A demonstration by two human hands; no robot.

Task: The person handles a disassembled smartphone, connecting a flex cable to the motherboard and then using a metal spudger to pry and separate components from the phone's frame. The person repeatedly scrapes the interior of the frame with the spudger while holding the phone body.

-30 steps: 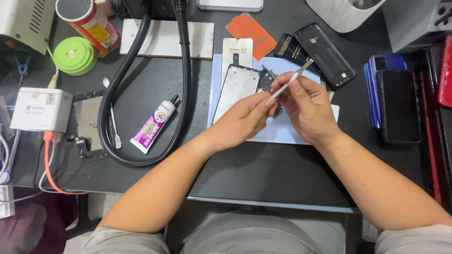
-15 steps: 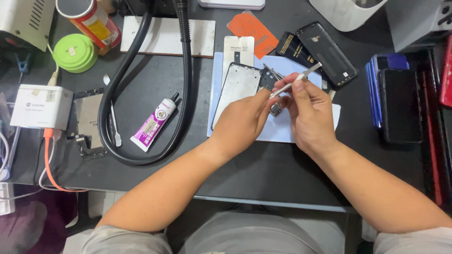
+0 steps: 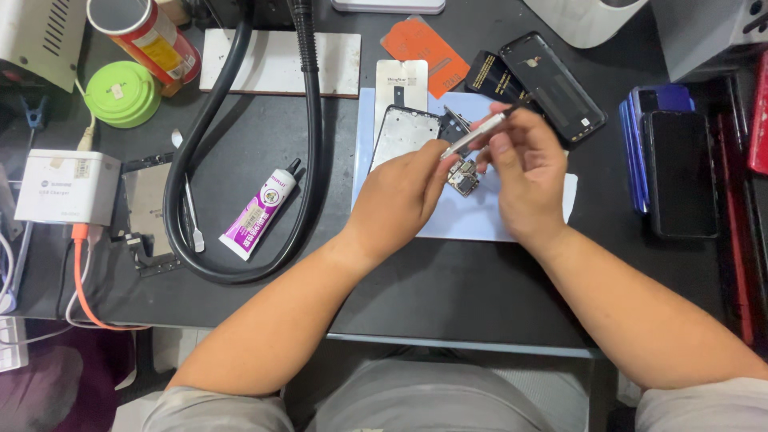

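fingers of the right hand [image 3: 524,172] and left hand [image 3: 400,200] pinch a slim silver tool [image 3: 478,133] between them, closed on its two ends, held tilted just above a small circuit board [image 3: 463,178] on the pale blue mat [image 3: 464,220].

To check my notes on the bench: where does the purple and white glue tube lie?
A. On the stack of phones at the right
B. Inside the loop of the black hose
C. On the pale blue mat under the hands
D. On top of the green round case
B: the glue tube lies on the dark mat, ringed by the curve of the black hose, well left of both hands.
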